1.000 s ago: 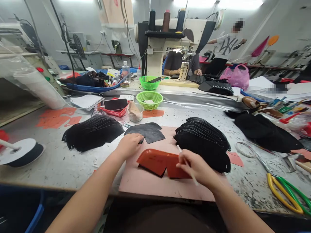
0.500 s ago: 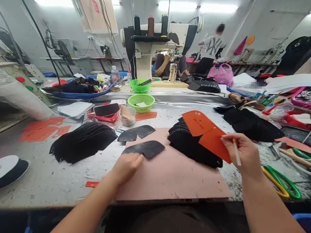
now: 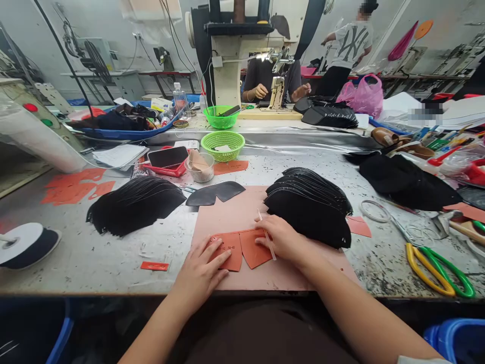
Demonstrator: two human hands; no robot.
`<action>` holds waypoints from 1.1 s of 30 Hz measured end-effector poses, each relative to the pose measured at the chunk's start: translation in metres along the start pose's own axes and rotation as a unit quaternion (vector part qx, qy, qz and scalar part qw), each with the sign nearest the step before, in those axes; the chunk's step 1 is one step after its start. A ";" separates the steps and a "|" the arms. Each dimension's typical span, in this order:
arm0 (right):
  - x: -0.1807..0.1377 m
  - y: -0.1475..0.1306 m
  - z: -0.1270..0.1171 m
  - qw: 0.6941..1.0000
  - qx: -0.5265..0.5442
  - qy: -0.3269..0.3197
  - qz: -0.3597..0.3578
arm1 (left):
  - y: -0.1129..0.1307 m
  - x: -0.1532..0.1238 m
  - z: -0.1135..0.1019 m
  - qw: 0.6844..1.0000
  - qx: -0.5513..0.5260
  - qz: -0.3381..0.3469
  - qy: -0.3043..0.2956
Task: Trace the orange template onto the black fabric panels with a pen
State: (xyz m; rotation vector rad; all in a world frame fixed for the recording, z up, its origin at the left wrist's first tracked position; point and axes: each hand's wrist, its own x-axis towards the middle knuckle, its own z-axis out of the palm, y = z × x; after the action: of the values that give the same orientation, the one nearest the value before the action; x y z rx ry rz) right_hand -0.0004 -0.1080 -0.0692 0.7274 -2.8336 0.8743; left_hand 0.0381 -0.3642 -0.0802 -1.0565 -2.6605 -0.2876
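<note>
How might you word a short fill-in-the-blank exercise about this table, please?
The right hand holds a thin ____ stick.
The orange template lies over a ____ board.
The scissors have one yellow handle and one ____ handle.
The spool lies at the table's far ____.

Missing words: white; pink; green; left.

white T-shirt (image 3: 352, 43): interlocked "NY"; orange template (image 3: 235, 257): printed characters, too small to read surely
</note>
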 end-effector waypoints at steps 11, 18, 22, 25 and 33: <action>-0.052 0.003 0.002 0.999 -0.013 0.037 -0.028 | -0.001 -0.002 0.007 0.999 -0.039 -0.023 0.010; -0.050 0.002 0.003 0.998 -0.025 0.048 -0.044 | 0.015 0.004 -0.002 0.997 0.014 -0.071 -0.013; -0.051 0.002 0.003 0.997 -0.031 0.049 -0.051 | 0.040 0.009 0.000 0.999 0.020 -0.021 -0.014; -0.051 0.003 0.004 0.997 -0.033 0.044 -0.051 | 0.054 0.007 0.008 0.999 0.025 0.019 -0.034; -0.051 0.000 0.002 0.999 -0.020 0.027 -0.042 | 0.061 0.001 0.015 0.995 0.063 0.003 -0.079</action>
State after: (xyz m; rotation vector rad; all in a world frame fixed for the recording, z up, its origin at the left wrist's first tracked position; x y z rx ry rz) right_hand 0.0445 -0.0876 -0.0821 0.8003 -2.7433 0.8086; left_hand 0.0771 -0.3159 -0.0885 -1.0894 -2.7700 -0.0365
